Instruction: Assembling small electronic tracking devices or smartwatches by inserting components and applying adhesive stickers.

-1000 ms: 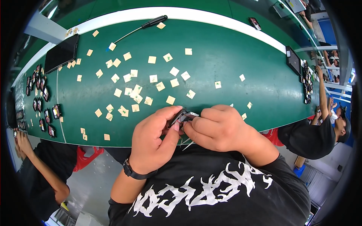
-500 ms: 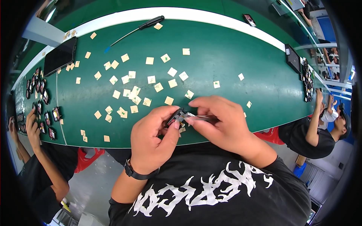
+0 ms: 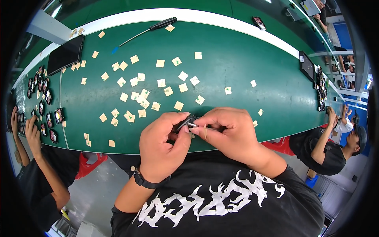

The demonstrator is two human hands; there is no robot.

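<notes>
Both left hand [image 3: 162, 138] and right hand [image 3: 233, 128] pinch, centre frame, a small black plastic-looking device [image 3: 184, 122], probably light, stiff, best edge-held.

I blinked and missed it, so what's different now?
The right hand opened, then closed in again at the small black gadget. A paper square that covered the tip of the screwdriver is gone. The left hand still holds the gadget; the screwdriver stayed put.

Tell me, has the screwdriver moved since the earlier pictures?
No, the screwdriver looks unmoved: its handle end still overlaps the white strip at the same spot.
</notes>
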